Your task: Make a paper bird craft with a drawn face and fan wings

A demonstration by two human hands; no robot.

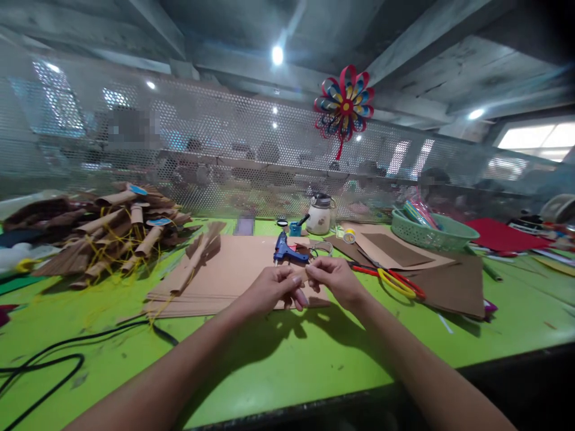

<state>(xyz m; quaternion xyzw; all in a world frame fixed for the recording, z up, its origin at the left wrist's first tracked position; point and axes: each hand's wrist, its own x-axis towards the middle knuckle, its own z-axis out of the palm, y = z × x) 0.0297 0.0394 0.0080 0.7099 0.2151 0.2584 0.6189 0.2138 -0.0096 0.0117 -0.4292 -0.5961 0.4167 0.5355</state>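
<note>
My left hand (279, 287) and my right hand (335, 278) meet over the front of a stack of brown paper sheets (238, 263). Between their fingertips is a small piece of brown paper (303, 273), mostly covered by the fingers. The right thumb and forefinger pinch it, and the left thumb presses on it from the other side. Just behind the hands, a blue glue gun (284, 248) lies on the sheets. Right of my right hand are scissors with red and yellow handles (399, 285).
Rolled brown paper pieces with yellow strings (130, 224) are heaped at left. One pleated roll (197, 260) rests on the stack. A black cable (54, 347) curls at front left. Behind stand a white jar (318, 216) and a green basket (433, 233); a paper flower (345, 106) hangs on the mesh.
</note>
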